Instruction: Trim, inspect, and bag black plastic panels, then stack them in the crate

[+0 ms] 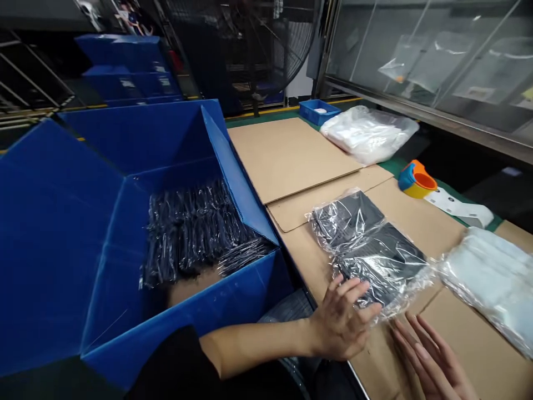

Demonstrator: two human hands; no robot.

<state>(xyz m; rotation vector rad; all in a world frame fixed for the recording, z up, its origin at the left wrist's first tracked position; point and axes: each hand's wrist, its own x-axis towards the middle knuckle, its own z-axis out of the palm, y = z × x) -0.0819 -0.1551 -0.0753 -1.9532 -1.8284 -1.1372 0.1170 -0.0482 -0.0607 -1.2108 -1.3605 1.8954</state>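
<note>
On the cardboard lies a clear plastic bag [370, 244] with dark flat pieces inside, its film wrinkled and shiny. The fingers of my left hand [343, 319] are spread and rest on the bag's near edge. Just below the bag's right near corner is my right hand [433, 361], fingers stretched out and holding nothing; whether it touches the film I cannot tell. To the left, a blue corrugated box [245, 303] stands with its flaps raised. Inside it, dark bagged packs [191, 233] are lined up in rows.
Cardboard sheets [291, 155] cover the table. White bagged pieces [491, 283] lie at the right, near an orange, blue and yellow tape dispenser [417, 180]. Behind are a clear bag of white material [368, 133], a small blue tray [318, 111] and a large fan [266, 44].
</note>
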